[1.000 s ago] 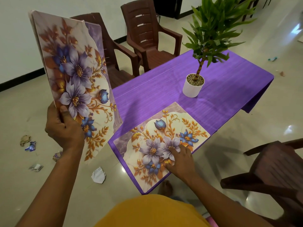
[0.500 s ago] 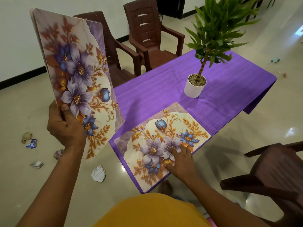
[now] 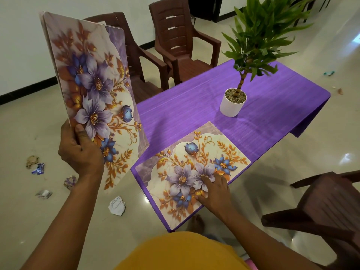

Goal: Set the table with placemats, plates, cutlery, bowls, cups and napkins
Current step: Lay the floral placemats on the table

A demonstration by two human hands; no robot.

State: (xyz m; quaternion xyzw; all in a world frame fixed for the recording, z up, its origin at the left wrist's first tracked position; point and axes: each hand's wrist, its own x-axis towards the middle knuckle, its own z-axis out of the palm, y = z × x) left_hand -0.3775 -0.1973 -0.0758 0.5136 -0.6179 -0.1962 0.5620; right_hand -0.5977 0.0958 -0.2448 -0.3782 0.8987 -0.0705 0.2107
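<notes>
1. Several placemats, the held stack (image 3: 93, 90), stand upright in the left hand (image 3: 80, 151), thumb pinching the lower edge; that low grip could let loose sheets fan out and drop.
2. The laid placemat (image 3: 192, 170) lies flat under the right hand (image 3: 213, 191), whose fingers (image 3: 204, 179) are spread and pressing it.
3. It reaches the table (image 3: 194, 106) edge; a nudge could slide it off.

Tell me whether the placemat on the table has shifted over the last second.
No. The placemat lies at the same table corner, equally far from the white plant pot, with the right hand flat on it.
</notes>
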